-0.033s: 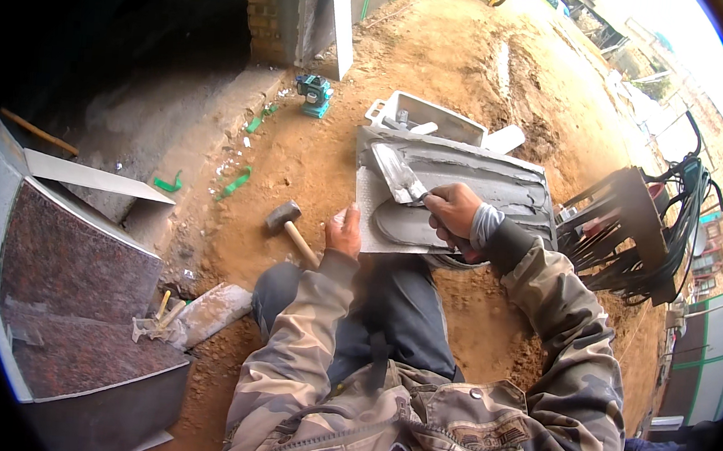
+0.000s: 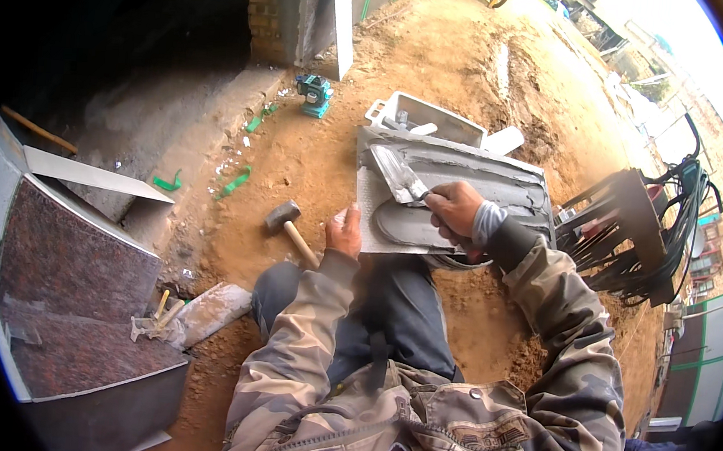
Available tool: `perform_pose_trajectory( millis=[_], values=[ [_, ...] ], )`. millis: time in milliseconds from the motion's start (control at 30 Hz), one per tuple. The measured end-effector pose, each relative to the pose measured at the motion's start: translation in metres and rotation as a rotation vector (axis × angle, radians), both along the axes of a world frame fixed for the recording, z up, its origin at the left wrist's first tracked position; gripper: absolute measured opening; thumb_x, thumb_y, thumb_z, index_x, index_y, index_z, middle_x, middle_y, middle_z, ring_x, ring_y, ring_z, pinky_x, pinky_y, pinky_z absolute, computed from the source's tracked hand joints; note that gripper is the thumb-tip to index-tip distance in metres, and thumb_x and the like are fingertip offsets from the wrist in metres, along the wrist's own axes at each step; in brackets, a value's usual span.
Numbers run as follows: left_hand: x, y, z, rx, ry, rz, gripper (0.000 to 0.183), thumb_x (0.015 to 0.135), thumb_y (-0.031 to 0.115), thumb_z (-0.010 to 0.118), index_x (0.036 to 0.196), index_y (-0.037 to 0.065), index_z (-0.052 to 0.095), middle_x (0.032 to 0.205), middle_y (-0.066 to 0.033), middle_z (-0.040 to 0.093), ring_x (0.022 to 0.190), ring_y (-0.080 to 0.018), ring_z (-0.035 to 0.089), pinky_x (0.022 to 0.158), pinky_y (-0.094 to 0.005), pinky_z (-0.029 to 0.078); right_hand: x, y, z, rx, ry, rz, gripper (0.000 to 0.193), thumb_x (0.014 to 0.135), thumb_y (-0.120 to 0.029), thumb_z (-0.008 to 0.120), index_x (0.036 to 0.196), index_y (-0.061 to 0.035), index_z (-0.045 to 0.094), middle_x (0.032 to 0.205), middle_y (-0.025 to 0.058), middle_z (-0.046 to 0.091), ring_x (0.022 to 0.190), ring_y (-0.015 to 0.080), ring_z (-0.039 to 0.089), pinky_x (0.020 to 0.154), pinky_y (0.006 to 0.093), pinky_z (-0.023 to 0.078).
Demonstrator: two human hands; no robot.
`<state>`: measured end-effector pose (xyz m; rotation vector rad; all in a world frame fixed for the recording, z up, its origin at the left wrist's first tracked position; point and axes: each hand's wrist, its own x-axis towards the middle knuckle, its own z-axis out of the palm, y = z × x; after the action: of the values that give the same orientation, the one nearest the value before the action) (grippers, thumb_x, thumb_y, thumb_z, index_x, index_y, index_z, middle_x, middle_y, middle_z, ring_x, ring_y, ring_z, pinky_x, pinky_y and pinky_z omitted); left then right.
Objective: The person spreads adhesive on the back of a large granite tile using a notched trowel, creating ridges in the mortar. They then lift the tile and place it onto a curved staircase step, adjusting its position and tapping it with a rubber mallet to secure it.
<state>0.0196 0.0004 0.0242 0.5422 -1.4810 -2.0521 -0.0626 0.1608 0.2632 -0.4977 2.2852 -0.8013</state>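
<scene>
A rectangular tile lies face down across my knees, its back spread with wet grey mortar. My right hand is shut on the handle of a pointed steel trowel. The trowel's blade rests on the mortar near the tile's far left corner. My left hand grips the tile's near left edge. I am crouched on sandy ground in camouflage sleeves.
A small sledgehammer lies on the dirt left of my left hand. A white tub sits behind the tile and a green laser level beyond it. A black crate with cables stands right. Red granite steps rise left.
</scene>
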Motion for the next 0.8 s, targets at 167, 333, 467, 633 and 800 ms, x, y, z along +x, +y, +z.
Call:
perform_pose_trajectory(
  millis=[167, 333, 467, 633, 800],
  values=[
    [-0.005, 0.005, 0.001, -0.009, 0.053, 0.042, 0.038, 0.102, 0.028, 0.051, 0.074, 0.003, 0.054, 0.067, 0.0061, 0.043, 0.066, -0.0060, 0.037, 0.057, -0.0281, 0.034, -0.011, -0.001, -0.008, 0.107, 0.532, 0.230, 0.026, 0.093, -0.021, 0.055, 0.098, 0.0022, 0.066, 0.072, 0.0192, 0.066, 0.061, 0.0340, 0.065, 0.060, 0.0439, 0.054],
    [-0.004, 0.003, 0.003, 0.013, 0.047, 0.017, 0.038, 0.103, 0.028, 0.050, 0.074, 0.004, 0.054, 0.068, 0.0073, 0.043, 0.065, -0.0053, 0.036, 0.056, -0.0270, 0.033, -0.026, 0.001, -0.018, 0.323, 0.653, 0.278, 0.025, 0.091, -0.022, 0.058, 0.094, 0.0007, 0.068, 0.087, 0.0270, 0.068, 0.087, 0.0457, 0.065, 0.081, 0.0500, 0.052],
    [-0.002, -0.004, -0.007, 0.002, 0.016, 0.020, 0.036, 0.103, 0.027, 0.050, 0.083, 0.000, 0.062, 0.074, 0.0037, 0.053, 0.069, -0.0075, 0.043, 0.062, -0.0276, 0.039, -0.042, 0.032, -0.012, 0.420, 0.662, 0.249, 0.023, 0.090, -0.020, 0.058, 0.092, 0.0007, 0.068, 0.086, 0.0261, 0.068, 0.087, 0.0450, 0.066, 0.081, 0.0489, 0.052],
    [0.000, -0.005, -0.006, 0.059, 0.053, 0.013, 0.034, 0.103, 0.022, 0.051, 0.108, -0.007, 0.068, 0.098, -0.0069, 0.069, 0.090, -0.0139, 0.059, 0.081, -0.0299, 0.048, -0.075, 0.085, -0.023, 0.409, 0.725, 0.201, 0.028, 0.087, -0.023, 0.060, 0.091, 0.0019, 0.071, 0.084, 0.0272, 0.068, 0.086, 0.0439, 0.068, 0.081, 0.0470, 0.056],
    [0.004, -0.002, 0.003, -0.031, 0.027, 0.010, 0.035, 0.103, 0.027, 0.053, 0.108, -0.005, 0.068, 0.100, -0.0042, 0.067, 0.092, -0.0123, 0.056, 0.084, -0.0273, 0.046, -0.097, 0.135, -0.026, 0.452, 0.708, 0.102, 0.026, 0.087, -0.024, 0.062, 0.095, -0.0008, 0.071, 0.091, 0.0255, 0.069, 0.092, 0.0428, 0.067, 0.085, 0.0468, 0.054]
  ],
)
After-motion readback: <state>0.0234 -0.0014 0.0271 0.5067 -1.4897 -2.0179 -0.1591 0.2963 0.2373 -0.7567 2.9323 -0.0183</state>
